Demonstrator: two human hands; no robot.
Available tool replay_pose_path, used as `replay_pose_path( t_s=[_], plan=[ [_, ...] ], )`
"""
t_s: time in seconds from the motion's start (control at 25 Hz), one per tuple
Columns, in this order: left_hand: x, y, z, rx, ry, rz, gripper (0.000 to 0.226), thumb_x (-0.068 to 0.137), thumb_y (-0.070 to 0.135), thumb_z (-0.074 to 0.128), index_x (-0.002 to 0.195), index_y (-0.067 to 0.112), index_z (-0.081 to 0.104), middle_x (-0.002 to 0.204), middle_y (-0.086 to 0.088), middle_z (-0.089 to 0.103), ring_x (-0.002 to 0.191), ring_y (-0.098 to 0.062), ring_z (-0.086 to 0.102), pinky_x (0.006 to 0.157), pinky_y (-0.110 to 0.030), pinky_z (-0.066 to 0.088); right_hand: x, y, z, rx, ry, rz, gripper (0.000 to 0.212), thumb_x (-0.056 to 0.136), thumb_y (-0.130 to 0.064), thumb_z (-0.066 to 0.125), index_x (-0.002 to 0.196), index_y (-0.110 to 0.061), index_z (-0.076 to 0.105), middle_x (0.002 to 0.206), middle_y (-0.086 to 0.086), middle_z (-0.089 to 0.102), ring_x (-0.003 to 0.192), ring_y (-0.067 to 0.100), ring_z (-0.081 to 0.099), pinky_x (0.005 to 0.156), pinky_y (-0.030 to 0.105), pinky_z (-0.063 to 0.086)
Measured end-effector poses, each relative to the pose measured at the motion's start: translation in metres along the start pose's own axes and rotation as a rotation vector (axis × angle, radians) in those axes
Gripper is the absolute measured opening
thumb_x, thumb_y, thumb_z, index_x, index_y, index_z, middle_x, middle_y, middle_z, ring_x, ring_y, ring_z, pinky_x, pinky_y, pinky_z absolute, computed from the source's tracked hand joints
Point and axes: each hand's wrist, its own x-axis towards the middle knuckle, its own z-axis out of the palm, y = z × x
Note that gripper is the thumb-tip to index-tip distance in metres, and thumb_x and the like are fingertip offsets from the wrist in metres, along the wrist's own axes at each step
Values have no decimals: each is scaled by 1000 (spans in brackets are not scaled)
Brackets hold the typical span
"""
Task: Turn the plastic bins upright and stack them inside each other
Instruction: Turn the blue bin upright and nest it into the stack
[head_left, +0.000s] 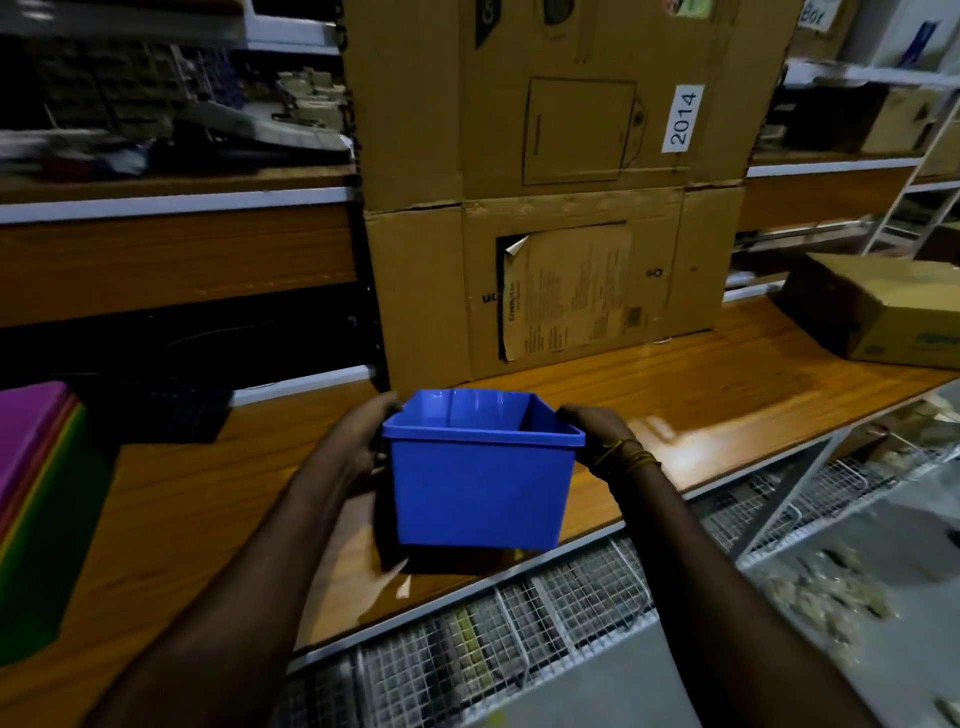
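Observation:
A blue plastic bin (480, 488) is upright with its open top facing up, held just above the wooden shelf (727, 384); a shadow lies under it. My left hand (363, 441) grips its left rim and wall. My right hand (597, 431) grips its right rim; yellow threads circle that wrist. At the far left edge a stack of bins (36, 499) stands on the same shelf, with magenta, red and green layers showing; I cannot tell which way up they are.
Two large cardboard boxes (561, 208) are stacked right behind the blue bin. A smaller cardboard box (878, 312) lies at the right on the shelf. A dark crate (166, 410) sits behind the stack. Wire mesh baskets (519, 639) hang below the shelf's front edge.

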Motion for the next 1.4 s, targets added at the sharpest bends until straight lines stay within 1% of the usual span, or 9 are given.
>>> replay_pose_path(
  t_s=[0.16, 0.24, 0.36, 0.52, 0.76, 0.88, 1.0, 1.24, 1.4],
  plan=[
    [-7, -26, -42, -6, 13, -16, 26, 89, 15, 51, 64, 13, 54, 58, -2, 47, 38, -10, 35, 31, -16, 26, 6, 5, 33, -425, -135, -12, 11, 96, -14, 52, 97, -9, 62, 94, 7, 55, 76, 17, 52, 70, 19, 46],
    [-3, -45, -63, 42, 22, -7, 20, 88, 13, 51, 69, 13, 57, 55, -1, 46, 35, -9, 31, 34, -17, 25, 11, 16, 59, -586, -120, -26, 31, 97, -14, 49, 120, 2, 60, 106, 12, 59, 95, 23, 57, 75, 21, 39],
    [4, -70, -88, 108, 88, 17, 17, 90, 18, 51, 78, 9, 61, 48, -3, 49, 32, -15, 39, 41, -20, 35, 2, 24, 103, -677, -56, -88, 32, 93, -14, 49, 111, 6, 67, 119, 26, 65, 108, 36, 62, 75, 32, 39],
    [19, -93, -122, 302, 222, 117, 28, 84, 37, 49, 109, 27, 54, 72, -10, 66, 44, -29, 60, 46, -30, 49, -13, 28, 147, -675, -50, -150, 29, 88, -16, 57, 112, -5, 71, 110, 20, 71, 99, 33, 67, 74, 33, 47],
    [18, -99, -145, 281, 244, 240, 14, 94, 25, 51, 105, 31, 47, 76, -9, 71, 56, -29, 68, 57, -44, 61, -52, 43, 209, -780, -28, -372, 53, 77, -38, 72, 124, -16, 64, 121, 12, 67, 112, 30, 63, 94, 41, 51],
    [25, -99, -153, 612, 221, 431, 24, 85, 20, 63, 107, 29, 57, 112, -7, 64, 88, -29, 67, 67, -35, 54, -92, 64, 243, -843, -348, -386, 60, 70, -53, 77, 120, -22, 63, 117, 6, 67, 106, 23, 64, 85, 38, 53],
    [34, -93, -164, 788, 110, 639, 20, 84, 17, 66, 104, 20, 65, 143, -3, 46, 128, -22, 51, 90, -34, 50, -108, 83, 253, -1002, -372, -465, 57, 74, -50, 76, 120, -21, 60, 116, 7, 63, 103, 25, 62, 80, 37, 51],
    [55, -90, -187, 965, -18, 787, 30, 81, 32, 64, 109, 37, 56, 113, 7, 55, 107, -17, 56, 80, -30, 46, -106, 85, 226, -1087, -214, -516, 35, 76, -35, 64, 111, -31, 61, 108, 3, 61, 107, 28, 59, 86, 46, 50],
    [52, -97, -175, 1079, 167, 863, 19, 76, 32, 68, 95, 30, 68, 95, 2, 61, 94, -25, 60, 81, -37, 46, -113, 92, 199, -1187, 126, -562, 26, 81, -30, 65, 106, -32, 70, 111, 9, 58, 109, 36, 50, 87, 44, 44]
  ],
)
